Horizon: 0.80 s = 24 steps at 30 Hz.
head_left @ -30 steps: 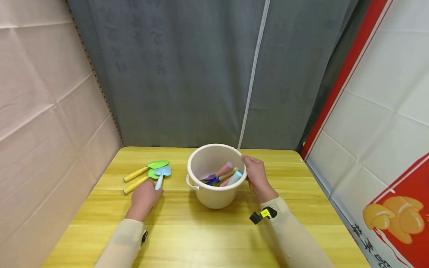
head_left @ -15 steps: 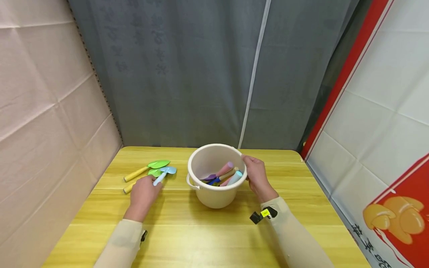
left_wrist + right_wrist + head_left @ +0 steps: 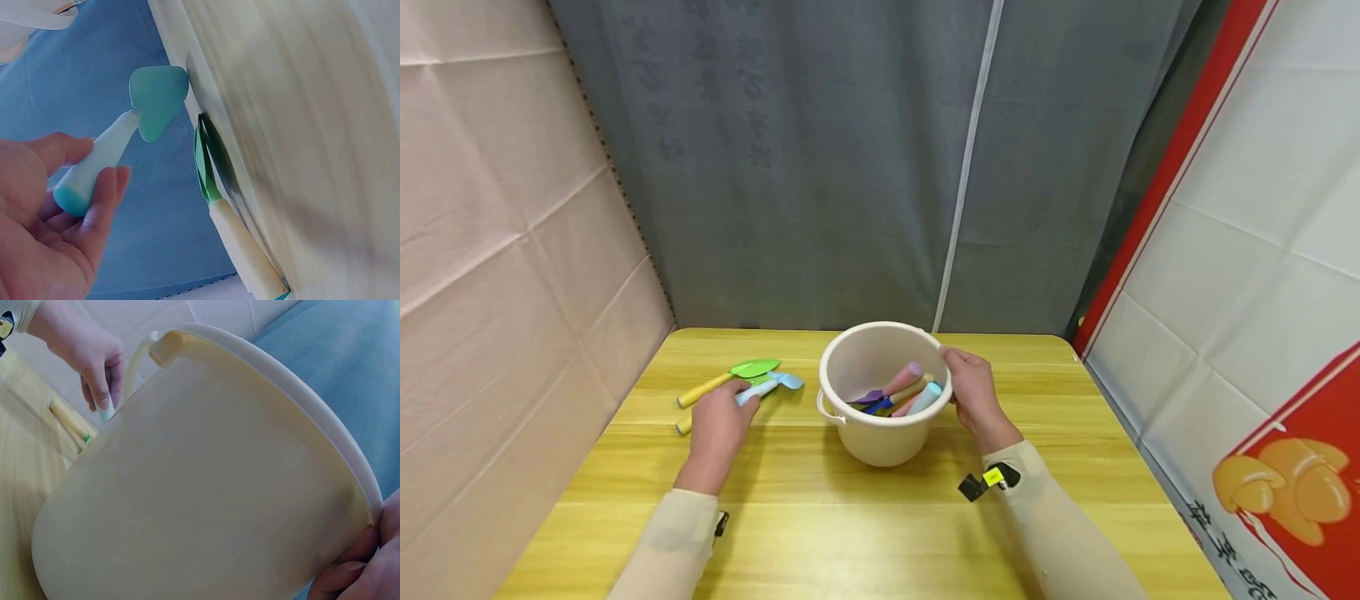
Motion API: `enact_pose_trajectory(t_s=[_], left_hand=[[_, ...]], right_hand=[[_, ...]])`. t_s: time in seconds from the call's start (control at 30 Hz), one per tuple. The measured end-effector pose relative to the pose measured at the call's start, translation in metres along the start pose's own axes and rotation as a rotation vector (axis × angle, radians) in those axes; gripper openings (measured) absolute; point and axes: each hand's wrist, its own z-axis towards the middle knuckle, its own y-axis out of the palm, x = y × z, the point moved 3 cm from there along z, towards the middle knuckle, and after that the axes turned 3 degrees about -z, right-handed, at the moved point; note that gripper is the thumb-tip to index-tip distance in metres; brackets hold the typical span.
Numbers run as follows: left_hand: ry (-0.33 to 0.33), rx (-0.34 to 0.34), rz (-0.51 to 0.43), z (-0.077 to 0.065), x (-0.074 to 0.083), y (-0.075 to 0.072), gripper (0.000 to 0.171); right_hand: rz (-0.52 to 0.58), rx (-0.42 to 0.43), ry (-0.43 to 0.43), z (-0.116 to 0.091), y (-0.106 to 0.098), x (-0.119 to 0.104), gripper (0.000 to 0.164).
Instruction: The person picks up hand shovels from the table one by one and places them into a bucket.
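Note:
My left hand (image 3: 721,423) pinches the pale blue handle of a small toy shovel (image 3: 103,153) between thumb and fingers. Its blue blade (image 3: 159,97) points away, raised off the table in the left wrist view. Beneath and beside it lie two green-bladed shovels with yellow handles; one green shovel (image 3: 706,388) shows behind the hand, the other is partly covered by it. My right hand (image 3: 976,398) grips the rim of a white bucket (image 3: 880,442) on its right side. Inside the bucket rest several shovels with pink, tan and blue handles (image 3: 901,380).
The bucket stands on a yellow wood-grain table (image 3: 865,533), its white carrying handle (image 3: 829,410) hanging on the left side. A grey curtain (image 3: 812,183) hangs behind the table's far edge. Pale cloth (image 3: 527,250) closes off the left, and a white-and-red sheet (image 3: 1240,275) the right.
The left hand has lifted the blue shovel a little and turned it, so its blade swings to the right, toward the bucket. The right hand and bucket stay put.

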Motion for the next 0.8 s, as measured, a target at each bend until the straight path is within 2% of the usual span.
enact_pose_trajectory(t_s=[0.13, 0.47, 0.8], left_hand=[[-0.009, 0.015, -0.045, 0.002, 0.004, -0.002, 0.028], [0.029, 0.058, -0.09, 0.005, 0.012, -0.008, 0.025], [0.043, 0.034, -0.089, 0.008, 0.021, -0.012, 0.025]], right_hand=[[0.004, 0.0, -0.002, -0.001, 0.001, 0.0, 0.039], [0.019, 0.004, -0.005, -0.001, 0.001, -0.001, 0.039], [0.022, 0.005, -0.007, -0.001, 0.001, 0.0, 0.039]])
